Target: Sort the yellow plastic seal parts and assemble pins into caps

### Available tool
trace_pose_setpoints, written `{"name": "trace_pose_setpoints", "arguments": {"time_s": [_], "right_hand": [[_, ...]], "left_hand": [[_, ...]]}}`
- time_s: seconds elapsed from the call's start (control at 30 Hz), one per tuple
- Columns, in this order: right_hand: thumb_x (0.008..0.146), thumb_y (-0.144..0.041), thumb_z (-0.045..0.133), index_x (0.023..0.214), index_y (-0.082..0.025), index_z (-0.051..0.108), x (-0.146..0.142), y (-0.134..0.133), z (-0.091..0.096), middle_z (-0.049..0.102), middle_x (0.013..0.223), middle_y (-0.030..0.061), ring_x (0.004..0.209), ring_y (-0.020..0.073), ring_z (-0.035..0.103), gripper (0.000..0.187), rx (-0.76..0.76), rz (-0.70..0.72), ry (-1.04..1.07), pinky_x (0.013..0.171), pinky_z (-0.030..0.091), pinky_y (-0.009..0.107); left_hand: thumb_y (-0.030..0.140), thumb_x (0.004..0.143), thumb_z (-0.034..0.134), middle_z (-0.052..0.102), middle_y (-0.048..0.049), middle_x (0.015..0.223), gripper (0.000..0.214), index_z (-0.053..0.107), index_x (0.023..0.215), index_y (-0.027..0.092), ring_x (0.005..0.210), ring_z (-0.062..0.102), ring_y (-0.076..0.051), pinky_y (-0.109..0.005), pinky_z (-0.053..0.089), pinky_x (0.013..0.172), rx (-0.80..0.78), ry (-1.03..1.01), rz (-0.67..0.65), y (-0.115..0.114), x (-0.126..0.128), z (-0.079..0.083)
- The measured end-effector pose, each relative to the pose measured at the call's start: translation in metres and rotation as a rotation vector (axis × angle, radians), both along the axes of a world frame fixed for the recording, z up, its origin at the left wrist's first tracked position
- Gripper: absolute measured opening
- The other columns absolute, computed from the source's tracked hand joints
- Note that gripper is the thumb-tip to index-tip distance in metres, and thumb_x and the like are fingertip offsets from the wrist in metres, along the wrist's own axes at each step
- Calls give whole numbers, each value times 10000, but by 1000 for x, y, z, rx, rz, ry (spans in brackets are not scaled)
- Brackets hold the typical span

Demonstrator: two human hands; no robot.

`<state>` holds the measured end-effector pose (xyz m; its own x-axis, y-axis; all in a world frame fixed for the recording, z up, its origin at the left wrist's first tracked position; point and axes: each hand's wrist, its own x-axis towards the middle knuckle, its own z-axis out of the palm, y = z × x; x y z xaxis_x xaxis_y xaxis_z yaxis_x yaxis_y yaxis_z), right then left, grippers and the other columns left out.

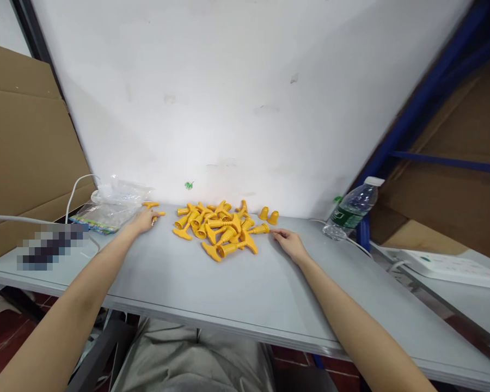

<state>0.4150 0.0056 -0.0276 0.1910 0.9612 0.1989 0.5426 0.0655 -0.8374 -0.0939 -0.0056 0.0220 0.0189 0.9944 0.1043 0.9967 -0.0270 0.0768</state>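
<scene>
A pile of yellow plastic parts [218,228] lies on the grey table [228,294] near the white wall. My left hand [144,220] rests on the table left of the pile, its fingers closing round one small yellow part [160,214]. Another yellow part [150,204] lies just beyond that hand. My right hand [289,243] lies flat on the table at the right of the pile, its fingers apart and its fingertips beside a yellow part [260,229] at the pile's edge. Two yellow caps [268,215] stand apart behind the pile.
A clear plastic bag [112,204] lies at the back left with a white cable [75,190] beside it. A water bottle [351,209] leans at the table's back right. A white power strip [449,267] sits on a second surface to the right. Cardboard stands at both sides.
</scene>
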Motion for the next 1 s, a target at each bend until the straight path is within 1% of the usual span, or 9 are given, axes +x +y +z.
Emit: {"name": "trace_pose_setpoints", "arguments": {"time_s": [0.13,0.27,0.37,0.5,0.63,0.7,0.8,0.9,1.0], "right_hand": [[749,-257,538,867,-160,731,-2,-3,1,698,717,44,719,201,639,246,-22,10,-63,759,501,319],[772,-239,539,1028,-148,703,-5,-3,2,699,794,56,727,188,629,317,29,36,-148,775,499,311],[777,-224,545,1142,-153,659,-7,-4,3,690,841,50,680,162,609,389,51,44,-201,756,497,291],[792,-218,531,1154,-171,648,-7,-5,2,686,864,44,654,151,595,383,32,79,-267,735,498,286],[802,-240,527,1198,-167,630,-5,-4,-1,684,958,67,672,151,596,416,76,89,-341,760,515,305],[819,-264,521,1241,-163,611,-7,-4,-3,663,1108,110,764,176,620,443,161,84,-406,802,519,344],[879,-316,480,1295,-203,583,-14,-7,-3,573,1336,130,1091,266,584,443,266,142,-567,913,478,449],[912,-310,449,1312,-241,571,-24,-11,-1,556,1381,101,1256,297,482,424,246,232,-711,980,423,498],[908,-288,463,1291,-229,589,-32,-14,3,598,1310,119,1233,289,490,408,217,239,-791,1001,398,476]], "left_hand": [[224,793,455,637,-68,1217,430,687,1155,238,1176,564,-211,-337,408,1048,-34,-65,21,7,6,1],[238,791,476,616,-114,1266,437,655,1188,204,1228,524,-254,-402,384,1072,-4,-61,58,11,15,-1],[229,818,459,483,-173,1429,486,562,1289,168,1331,434,-306,-475,367,1072,9,-31,143,14,19,-8],[302,909,337,238,-181,1585,513,456,1378,133,1445,268,-324,-518,298,1116,-20,-48,276,21,20,-19],[356,919,302,239,-188,1584,547,447,1389,115,1456,253,-314,-485,263,1146,-7,-74,348,27,17,-26],[359,909,327,258,-197,1574,548,461,1377,107,1449,265,-320,-486,261,1146,12,-83,357,27,16,-27],[352,889,382,261,-204,1571,537,490,1352,101,1447,259,-335,-503,240,1151,28,-126,367,26,16,-26],[293,856,433,286,-211,1557,464,570,1255,98,1458,219,-340,-525,180,1167,84,-267,412,23,23,-20],[230,796,486,398,-189,1494,337,651,1077,142,1457,205,-342,-547,154,1166,255,-670,485,22,37,-6]]}}
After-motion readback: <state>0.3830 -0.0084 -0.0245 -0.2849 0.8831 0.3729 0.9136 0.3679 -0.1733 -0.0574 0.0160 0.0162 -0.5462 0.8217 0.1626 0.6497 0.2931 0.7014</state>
